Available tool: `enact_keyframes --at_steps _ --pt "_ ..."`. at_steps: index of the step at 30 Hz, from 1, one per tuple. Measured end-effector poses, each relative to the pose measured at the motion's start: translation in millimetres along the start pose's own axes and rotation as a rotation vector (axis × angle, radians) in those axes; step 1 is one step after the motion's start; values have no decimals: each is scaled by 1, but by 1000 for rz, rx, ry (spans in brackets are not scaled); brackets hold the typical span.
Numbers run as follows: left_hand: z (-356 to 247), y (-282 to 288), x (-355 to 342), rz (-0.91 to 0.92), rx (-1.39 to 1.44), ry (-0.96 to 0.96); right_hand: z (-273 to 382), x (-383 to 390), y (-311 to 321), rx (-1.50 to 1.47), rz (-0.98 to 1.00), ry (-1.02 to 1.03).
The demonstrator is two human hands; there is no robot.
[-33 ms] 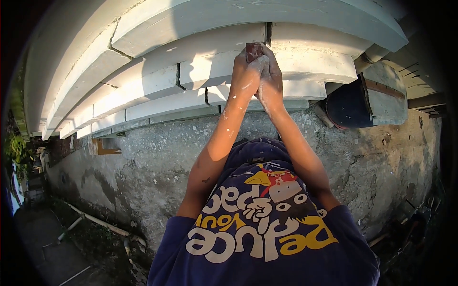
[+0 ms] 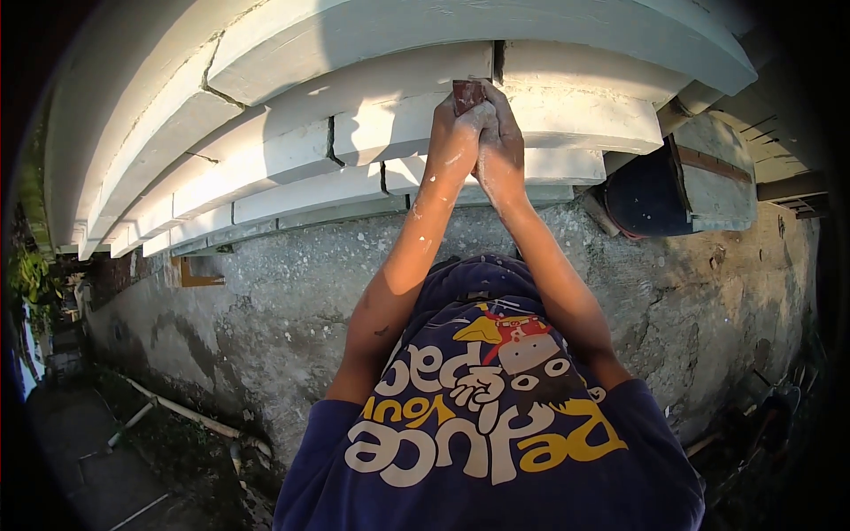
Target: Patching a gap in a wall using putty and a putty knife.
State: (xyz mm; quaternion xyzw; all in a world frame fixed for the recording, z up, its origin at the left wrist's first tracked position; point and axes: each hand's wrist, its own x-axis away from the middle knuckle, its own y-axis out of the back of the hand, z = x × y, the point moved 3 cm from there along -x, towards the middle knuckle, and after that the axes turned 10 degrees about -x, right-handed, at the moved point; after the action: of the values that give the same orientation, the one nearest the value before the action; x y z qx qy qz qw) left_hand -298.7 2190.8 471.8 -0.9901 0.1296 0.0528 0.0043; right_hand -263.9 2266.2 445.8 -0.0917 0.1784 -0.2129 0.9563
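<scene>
Both arms are stretched up and the two hands meet at the stepped white moulding [image 2: 567, 106], pressed side by side against it. The left hand [image 2: 453, 142] and the right hand [image 2: 501, 150] are closed together around a small reddish-brown block [image 2: 467, 92], which pokes out just above the fingertips and sits flat on the white band, right beside the dark vertical joint [image 2: 498, 62] between two moulding sections. Both hands are flecked with white, and the speckling runs down the left forearm too. The moulding steps outward in several curved tiers, with cracks and gaps showing between its pieces to the left of the hands. Below it runs a rough grey concrete wall [image 2: 292, 283], stained and pitted. Off to the right, tucked under the moulding, a dark blue rounded object [image 2: 642, 199] rests against a weathered grey board [image 2: 713, 181]. Down on the left, a pale pipe [image 2: 181, 409] lies along the ground at the foot of the wall. The person wears a dark blue printed shirt [image 2: 496, 442], filling the lower frame.
</scene>
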Motion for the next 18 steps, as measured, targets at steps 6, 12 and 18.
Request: enact_keyframes --at_steps 6,12,18 --pt "-40 -4 -4 22 -86 -164 28 -17 -1 -93 36 47" --pt "17 -8 -6 40 18 205 -6 -3 13 -322 39 -353" --pt "-5 -11 -1 47 5 162 -5 -2 15 -158 26 -334"
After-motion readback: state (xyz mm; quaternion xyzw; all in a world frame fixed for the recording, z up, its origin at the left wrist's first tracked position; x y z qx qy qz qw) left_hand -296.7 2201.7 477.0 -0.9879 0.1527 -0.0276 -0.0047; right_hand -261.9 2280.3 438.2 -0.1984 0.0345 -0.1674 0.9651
